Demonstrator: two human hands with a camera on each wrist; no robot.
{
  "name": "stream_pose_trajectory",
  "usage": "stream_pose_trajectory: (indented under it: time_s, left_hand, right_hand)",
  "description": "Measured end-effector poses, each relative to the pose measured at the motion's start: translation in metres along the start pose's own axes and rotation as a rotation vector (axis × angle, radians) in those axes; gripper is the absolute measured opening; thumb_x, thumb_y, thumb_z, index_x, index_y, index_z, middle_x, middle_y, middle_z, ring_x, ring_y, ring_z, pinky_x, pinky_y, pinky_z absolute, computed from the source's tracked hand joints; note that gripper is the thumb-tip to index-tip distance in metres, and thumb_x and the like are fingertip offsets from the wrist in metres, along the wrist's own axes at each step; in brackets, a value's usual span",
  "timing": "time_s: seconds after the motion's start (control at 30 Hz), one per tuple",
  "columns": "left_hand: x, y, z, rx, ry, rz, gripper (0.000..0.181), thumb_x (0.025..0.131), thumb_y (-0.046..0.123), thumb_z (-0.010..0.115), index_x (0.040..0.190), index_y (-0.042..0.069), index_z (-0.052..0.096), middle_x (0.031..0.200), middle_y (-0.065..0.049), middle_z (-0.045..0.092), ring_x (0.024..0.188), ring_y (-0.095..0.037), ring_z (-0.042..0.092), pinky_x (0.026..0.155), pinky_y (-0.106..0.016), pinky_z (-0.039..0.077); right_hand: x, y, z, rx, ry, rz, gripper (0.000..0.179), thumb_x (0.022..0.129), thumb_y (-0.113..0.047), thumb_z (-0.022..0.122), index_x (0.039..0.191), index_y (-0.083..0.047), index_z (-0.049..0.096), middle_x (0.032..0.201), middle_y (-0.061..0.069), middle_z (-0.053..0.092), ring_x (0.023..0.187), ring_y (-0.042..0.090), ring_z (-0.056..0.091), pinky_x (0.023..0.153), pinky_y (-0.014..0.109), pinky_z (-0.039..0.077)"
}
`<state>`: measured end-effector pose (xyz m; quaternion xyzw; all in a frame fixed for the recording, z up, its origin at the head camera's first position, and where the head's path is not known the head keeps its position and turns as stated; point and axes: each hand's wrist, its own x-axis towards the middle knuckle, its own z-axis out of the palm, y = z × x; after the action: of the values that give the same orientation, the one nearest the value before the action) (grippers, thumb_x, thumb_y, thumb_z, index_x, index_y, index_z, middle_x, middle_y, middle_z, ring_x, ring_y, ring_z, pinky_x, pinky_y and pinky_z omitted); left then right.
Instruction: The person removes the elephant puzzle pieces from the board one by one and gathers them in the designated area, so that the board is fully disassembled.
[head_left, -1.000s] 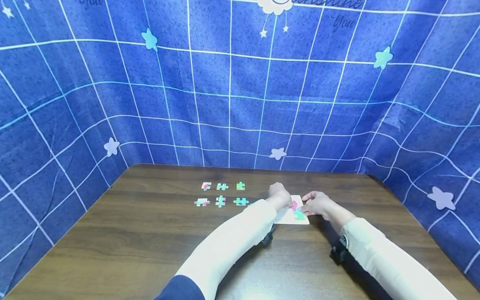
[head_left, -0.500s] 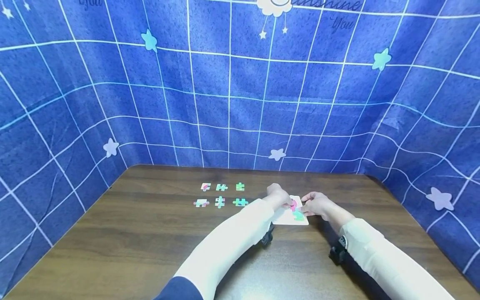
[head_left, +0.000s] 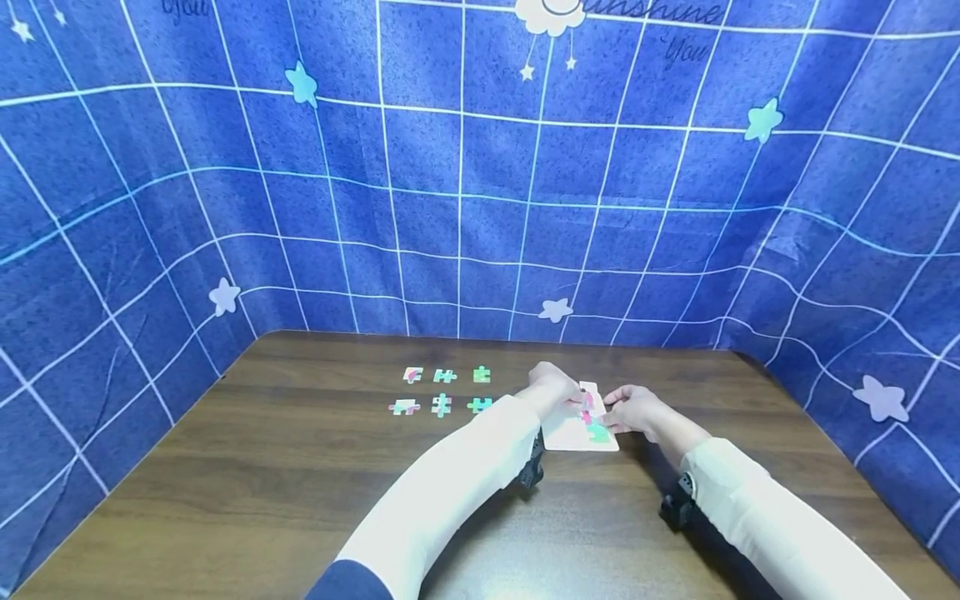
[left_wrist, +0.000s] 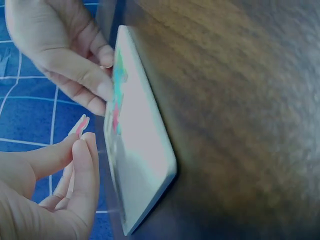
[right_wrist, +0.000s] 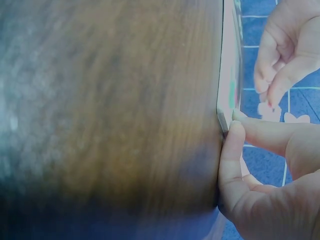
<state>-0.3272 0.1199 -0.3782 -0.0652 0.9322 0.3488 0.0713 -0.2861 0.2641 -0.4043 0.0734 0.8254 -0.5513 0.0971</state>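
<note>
A white puzzle board (head_left: 566,437) lies on the table, with pink and green puzzle pieces (head_left: 597,432) set in its right part. Just above the board's far side, my left hand (head_left: 551,385) pinches a puzzle piece (left_wrist: 81,125) between thumb and fingers. In the left wrist view this piece shows a pink patch and stands apart from the board. My right hand (head_left: 636,410) grips the board's right edge; the right wrist view has thumb and forefinger meeting at its corner. My left hand hides part of the board in the head view.
Several loose puzzle pieces (head_left: 442,406) lie in two rows on the wooden table (head_left: 300,467), left of the board. My left sleeve (head_left: 465,467) reaches across in front of them. A blue gridded curtain (head_left: 420,208) stands behind the table.
My left hand has risen slightly off the board and drawn a little left, with the pinched puzzle piece now visible above the board. My right hand stays at the board's edge.
</note>
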Motion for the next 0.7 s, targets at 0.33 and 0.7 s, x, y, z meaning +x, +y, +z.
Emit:
stream_pose_trajectory:
  time_s: [0.33,0.7]
  left_hand:
    - [-0.002,-0.010,-0.019,-0.166,-0.028,0.037,0.033,0.062,0.025,0.091,0.084,0.005,0.076,0.092,-0.008,0.071,0.082,-0.016,0.064,0.083,-0.023,0.055]
    - [0.014,-0.038,-0.047,-0.490,-0.127,0.020,0.019,0.066,0.001,0.085,0.081,-0.003,0.075,0.071,-0.011,0.073,0.052,-0.012,0.066,0.056,-0.020,0.058]
  right_hand:
    - [0.000,-0.001,-0.003,0.001,-0.015,0.006,0.043,0.081,0.013,0.066,0.116,0.016,0.042,0.082,0.009,0.047,0.062,0.010,0.061,0.065,0.023,0.060]
    - [-0.003,-0.003,-0.003,0.002,-0.035,0.008,0.047,0.080,0.012,0.067,0.119,0.017,0.041,0.081,0.008,0.045,0.063,0.010,0.061,0.066,0.023,0.060]
